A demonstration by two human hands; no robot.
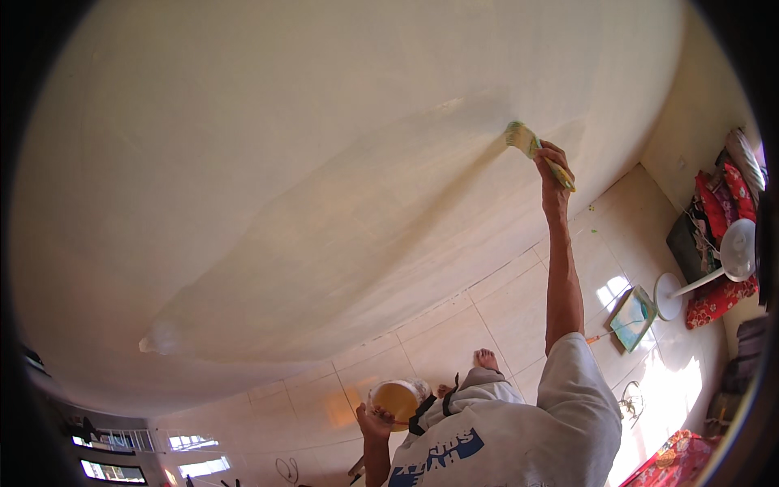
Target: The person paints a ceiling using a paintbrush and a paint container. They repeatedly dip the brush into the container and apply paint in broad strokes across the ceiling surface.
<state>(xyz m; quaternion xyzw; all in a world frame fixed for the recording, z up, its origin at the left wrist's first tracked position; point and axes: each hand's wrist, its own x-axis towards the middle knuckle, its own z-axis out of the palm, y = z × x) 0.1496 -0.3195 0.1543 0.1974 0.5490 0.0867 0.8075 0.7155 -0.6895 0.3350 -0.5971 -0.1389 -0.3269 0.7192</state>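
High on the wall to the right, my right hand (555,167) is closed round a wide paintbrush (522,138). The brush's pale bristles touch the wall (324,162), and its handle end sticks out below my fingers. A long damp-looking darker patch (341,211) runs slantwise across the wall, down to the left. Low down near my waist, my left hand (375,422) grips the side of a white bucket (420,385). Yellowish liquid shows inside it. My left fingers are partly hidden, and I cannot tell whether they hold the rim or a handle.
A paint tray (633,318) with a roller lies on the tiled floor (503,300) at right. Beside it is a white stand fan (668,295), tipped against red flowered cushions (722,302). Cables lie about. My bare foot (485,359) is close to the wall's base.
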